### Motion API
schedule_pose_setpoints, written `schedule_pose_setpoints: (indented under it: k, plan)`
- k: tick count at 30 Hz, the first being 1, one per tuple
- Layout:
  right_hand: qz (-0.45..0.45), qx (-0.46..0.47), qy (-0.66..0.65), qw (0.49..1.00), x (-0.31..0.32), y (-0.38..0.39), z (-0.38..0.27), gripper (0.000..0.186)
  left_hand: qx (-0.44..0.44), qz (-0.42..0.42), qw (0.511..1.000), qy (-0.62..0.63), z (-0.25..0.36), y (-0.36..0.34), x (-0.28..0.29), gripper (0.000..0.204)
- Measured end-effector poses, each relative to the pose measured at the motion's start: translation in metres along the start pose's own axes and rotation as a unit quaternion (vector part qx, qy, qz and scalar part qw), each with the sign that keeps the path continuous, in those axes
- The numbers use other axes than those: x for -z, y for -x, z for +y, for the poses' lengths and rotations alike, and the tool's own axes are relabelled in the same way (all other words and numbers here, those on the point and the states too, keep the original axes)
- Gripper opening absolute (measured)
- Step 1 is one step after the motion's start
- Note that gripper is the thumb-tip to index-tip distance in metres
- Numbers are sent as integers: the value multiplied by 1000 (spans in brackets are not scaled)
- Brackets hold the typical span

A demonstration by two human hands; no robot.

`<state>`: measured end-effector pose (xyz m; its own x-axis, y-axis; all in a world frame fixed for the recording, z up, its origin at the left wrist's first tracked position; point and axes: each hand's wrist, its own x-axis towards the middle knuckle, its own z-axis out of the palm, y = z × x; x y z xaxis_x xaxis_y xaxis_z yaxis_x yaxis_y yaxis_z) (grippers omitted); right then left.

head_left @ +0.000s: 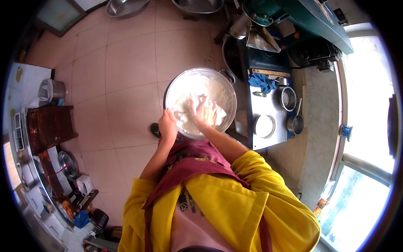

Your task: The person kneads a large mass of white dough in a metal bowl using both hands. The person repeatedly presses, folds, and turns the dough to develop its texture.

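Observation:
A round silver metal basin (232, 98) with a side handle stands in front of my body. White flour (201, 82), clumped in places, lies inside it. My left hand (168, 126) grips the near left part of the rim, its fingers wrapped over the edge. Down in the basin, my right hand (203, 111) is closed around some of the flour. White powder coats its fingers, and their tips are partly buried. Pale clumps lie on both sides of that hand.
On the right, a low worktop (262, 107) holds a blue cloth (262, 82), a metal pot (288, 98), a saucepan (295, 124) and a round pan (264, 126). A green machine (310, 19) overhangs beyond it. Rusty brown cabinet (51, 128) stands left; metal basins (127, 6) lie far off.

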<state>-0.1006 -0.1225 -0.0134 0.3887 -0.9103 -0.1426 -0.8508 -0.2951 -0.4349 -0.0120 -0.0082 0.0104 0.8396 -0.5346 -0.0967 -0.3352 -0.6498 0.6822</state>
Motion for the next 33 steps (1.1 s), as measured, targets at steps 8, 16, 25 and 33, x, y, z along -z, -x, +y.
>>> schedule_pose_setpoints:
  k: [8,16,25,33]
  plan:
    - [38,73,76,994,0,-39,-18,37,-23,7,999,44,-12,-4,-3,31]
    - [85,118,75,986,-18,-72,-11,38,-22,1,999,44,-11,-2,-1,27]
    - [-399,150,-235,873,25,-126,16,62,153,-221,912,309,-26,62,15,39]
    - [-268,173,281,905,54,-75,23,55,-5,-36,989,144,-16,-26,14,44]
